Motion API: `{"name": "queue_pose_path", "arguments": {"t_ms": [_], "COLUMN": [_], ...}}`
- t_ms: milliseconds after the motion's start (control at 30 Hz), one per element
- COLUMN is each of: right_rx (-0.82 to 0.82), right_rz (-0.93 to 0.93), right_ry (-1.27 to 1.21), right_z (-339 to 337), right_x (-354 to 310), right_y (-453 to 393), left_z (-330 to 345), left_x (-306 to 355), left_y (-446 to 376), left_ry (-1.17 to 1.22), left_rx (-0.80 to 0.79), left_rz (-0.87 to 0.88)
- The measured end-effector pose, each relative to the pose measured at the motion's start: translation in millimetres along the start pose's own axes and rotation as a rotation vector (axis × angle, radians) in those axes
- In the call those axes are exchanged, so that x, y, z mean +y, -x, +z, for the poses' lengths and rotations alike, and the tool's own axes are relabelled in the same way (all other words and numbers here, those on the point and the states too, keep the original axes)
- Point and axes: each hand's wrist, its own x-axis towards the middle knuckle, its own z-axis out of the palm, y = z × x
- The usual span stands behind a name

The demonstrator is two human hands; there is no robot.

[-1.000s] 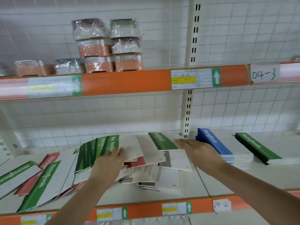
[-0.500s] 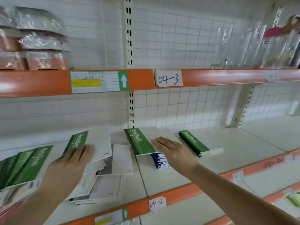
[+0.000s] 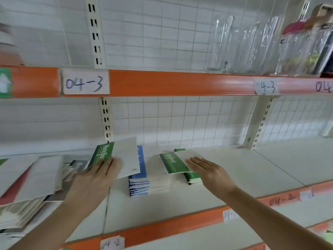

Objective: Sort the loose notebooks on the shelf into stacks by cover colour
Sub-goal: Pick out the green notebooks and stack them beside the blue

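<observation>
The notebooks were thin, flat rectangles with matte white covers and a glossy colour band along the spine edge. The left hand (image 3: 93, 179) lay on a green-banded notebook (image 3: 115, 157), fingers curled over its near edge; whether that grip truly pinched it could not be told. That notebook was tilted, its far end raised, its long axis running away from the person toward the wire-grid back wall. The right hand (image 3: 210, 172) was flat, fingers straight, its grip open, pressing a second green notebook (image 3: 173, 163) onto the green stack (image 3: 192, 177); the band ran front to back, slightly skewed from the stack beneath.

Between the hands sat a blue stack (image 3: 139, 183), squared, its page edges facing the person. Left of it a loose heap (image 3: 36, 184) of red, grey and white covers sprawled, overlapping at angles, partly hidden by the left forearm.

All lay on the smooth white metal shelf (image 3: 252, 170), edged with an orange strip and paper labels. A perforated upright (image 3: 106, 120) stood behind the held notebook. On the upper shelf (image 3: 180, 83), clear plastic packets (image 3: 252, 46) stood upright, blurred.
</observation>
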Motion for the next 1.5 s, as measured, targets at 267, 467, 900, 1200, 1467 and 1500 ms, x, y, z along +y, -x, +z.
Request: {"name": "queue_pose_path", "arguments": {"t_ms": [267,467,900,1200,1467,1500], "right_rx": [-0.178,-0.354,-0.739,-0.836,-0.829,-0.821], "right_rz": [0.061,0.105,0.138,0.287,0.369,0.368], "right_ry": [-0.044,-0.145,-0.3,-0.275,-0.227,-0.227], "right_z": [18.3,37.2,38.8,31.2,8.8,7.3], "right_x": [83.1,107.8,114.9,129.6,146.8,148.1], "right_y": [27.7,37.9,15.3,22.6,24.9,26.1], "left_z": [14.1,23.5,20.2,56.3,86.2,91.3], "left_x": [69.6,98.2,151.3,220.3,249.5,249.7], "left_y": [-38.1,-53.7,-92.2,-146.5,-177.8,-174.5], "left_ry": [-0.014,-0.093,0.046,0.145,0.153,0.201], "left_rx": [-0.103,-0.239,-0.42,-0.649,-0.85,-0.861], "left_rz": [-0.045,-0.096,-0.114,0.044,0.039,0.023]}}
